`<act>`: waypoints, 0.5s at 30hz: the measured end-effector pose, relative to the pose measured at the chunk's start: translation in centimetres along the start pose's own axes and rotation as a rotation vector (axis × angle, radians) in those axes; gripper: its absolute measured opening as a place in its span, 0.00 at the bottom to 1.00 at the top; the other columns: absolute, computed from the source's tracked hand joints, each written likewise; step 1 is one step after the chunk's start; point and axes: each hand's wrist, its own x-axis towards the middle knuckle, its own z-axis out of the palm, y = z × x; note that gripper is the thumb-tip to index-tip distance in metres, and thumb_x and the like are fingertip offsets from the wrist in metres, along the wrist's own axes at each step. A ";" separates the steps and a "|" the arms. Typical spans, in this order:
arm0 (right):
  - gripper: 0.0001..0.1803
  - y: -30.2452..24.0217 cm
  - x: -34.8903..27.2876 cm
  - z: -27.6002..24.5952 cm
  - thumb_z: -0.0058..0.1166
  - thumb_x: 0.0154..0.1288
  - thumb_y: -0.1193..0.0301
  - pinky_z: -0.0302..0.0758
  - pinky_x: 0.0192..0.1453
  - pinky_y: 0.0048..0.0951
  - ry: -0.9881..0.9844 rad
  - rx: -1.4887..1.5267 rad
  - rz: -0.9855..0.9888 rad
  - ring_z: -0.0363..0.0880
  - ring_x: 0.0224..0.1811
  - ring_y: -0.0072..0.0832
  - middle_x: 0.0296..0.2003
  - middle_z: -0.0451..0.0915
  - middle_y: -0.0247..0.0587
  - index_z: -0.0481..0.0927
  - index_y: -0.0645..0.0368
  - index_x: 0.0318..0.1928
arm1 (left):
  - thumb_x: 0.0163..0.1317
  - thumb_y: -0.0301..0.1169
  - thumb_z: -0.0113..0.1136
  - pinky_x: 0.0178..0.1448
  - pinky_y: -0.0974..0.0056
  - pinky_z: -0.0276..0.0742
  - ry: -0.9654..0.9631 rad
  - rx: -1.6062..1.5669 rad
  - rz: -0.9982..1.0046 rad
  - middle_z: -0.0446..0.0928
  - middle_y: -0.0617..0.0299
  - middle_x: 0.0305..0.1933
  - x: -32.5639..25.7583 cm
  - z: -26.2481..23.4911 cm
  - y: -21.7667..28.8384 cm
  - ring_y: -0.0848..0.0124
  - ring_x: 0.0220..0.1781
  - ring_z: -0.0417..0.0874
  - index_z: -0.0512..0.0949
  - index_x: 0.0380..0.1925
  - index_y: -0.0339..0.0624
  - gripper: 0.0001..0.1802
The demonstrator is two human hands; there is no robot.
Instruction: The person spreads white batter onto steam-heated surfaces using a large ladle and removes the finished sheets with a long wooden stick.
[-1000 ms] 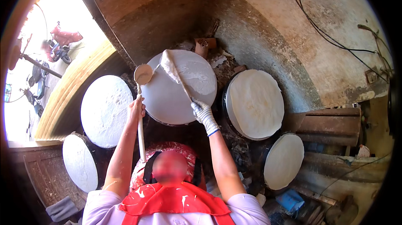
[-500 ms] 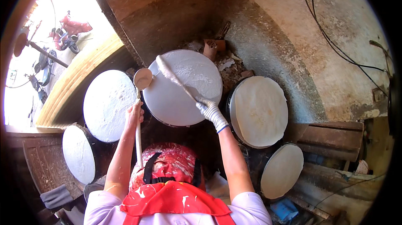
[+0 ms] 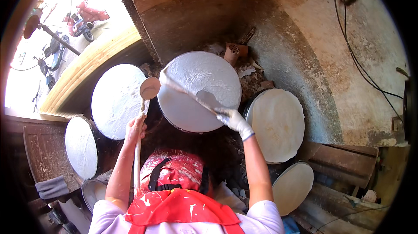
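Note:
My left hand is closed round the long pale handle of a ladle. The ladle's round bowl is up, between the middle pan and the pan on the left. In a white glove with a blue cuff, my right hand grips a paddle-like stick smeared with white. That stick slants across the middle round pan, its far end at the upper left rim. White, wet-looking paste coats this pan, smooth below and rougher above. A white-coated pan stands left of the ladle.
Another white-topped pan stands farther left. To the right, a thin pale sheet covers one pan, overhanging its rim; a lower pan is also pale. A curved wall rises behind. Broken bricks lie beyond the middle pan.
The whole view has shifted somewhat. My right hand has moved slightly right and down, and the stick lies flatter across the middle pan. My left hand keeps hold of the ladle.

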 end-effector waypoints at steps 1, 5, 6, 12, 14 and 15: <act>0.18 -0.4 -1.4 -0.6 0.57 0.60 0.74 0.68 0.55 0.24 -0.013 -0.062 -0.031 0.72 0.47 0.20 0.46 0.78 0.35 0.76 0.64 0.51 | 0.64 0.47 0.51 0.13 0.75 0.57 0.010 0.024 0.006 0.65 0.68 0.16 -0.4 -0.1 0.4 0.81 0.10 0.61 0.74 0.41 0.37 0.22; 0.17 2.7 0.9 -4.7 0.59 0.59 0.69 0.72 0.49 0.26 0.320 0.013 0.012 0.74 0.41 0.21 0.40 0.81 0.36 0.78 0.63 0.48 | 0.63 0.47 0.51 0.13 0.75 0.56 -0.074 0.015 -0.068 0.64 0.68 0.16 -2.0 -0.7 -0.1 0.81 0.10 0.59 0.74 0.41 0.37 0.22; 0.16 1.5 2.9 -5.2 0.58 0.59 0.69 0.72 0.47 0.25 0.332 -0.107 0.013 0.74 0.40 0.20 0.39 0.81 0.36 0.79 0.63 0.46 | 0.63 0.47 0.51 0.13 0.76 0.56 -0.074 0.028 -0.086 0.63 0.69 0.16 -2.2 -0.7 -0.4 0.81 0.10 0.59 0.74 0.41 0.38 0.22; 0.14 0.4 7.0 -5.4 0.58 0.60 0.71 0.72 0.43 0.22 0.030 -0.244 -0.056 0.73 0.35 0.19 0.36 0.81 0.34 0.79 0.63 0.46 | 0.63 0.47 0.51 0.13 0.76 0.55 -0.075 0.015 -0.084 0.63 0.69 0.16 -3.2 -0.5 -0.4 0.82 0.10 0.59 0.74 0.40 0.38 0.21; 0.15 -1.1 5.5 -4.0 0.58 0.59 0.74 0.73 0.43 0.22 -0.117 -0.178 0.028 0.73 0.37 0.19 0.37 0.80 0.32 0.78 0.65 0.47 | 0.64 0.47 0.51 0.14 0.76 0.54 -0.045 0.048 -0.086 0.63 0.70 0.16 -4.0 -1.5 -0.1 0.83 0.11 0.59 0.74 0.40 0.39 0.21; 0.15 -1.9 3.9 -3.9 0.58 0.59 0.74 0.73 0.44 0.22 -0.132 -0.187 0.001 0.73 0.37 0.19 0.37 0.80 0.32 0.78 0.65 0.47 | 0.63 0.48 0.51 0.14 0.77 0.54 -0.054 0.054 -0.078 0.62 0.71 0.16 -4.3 -1.7 0.4 0.83 0.11 0.59 0.74 0.39 0.39 0.21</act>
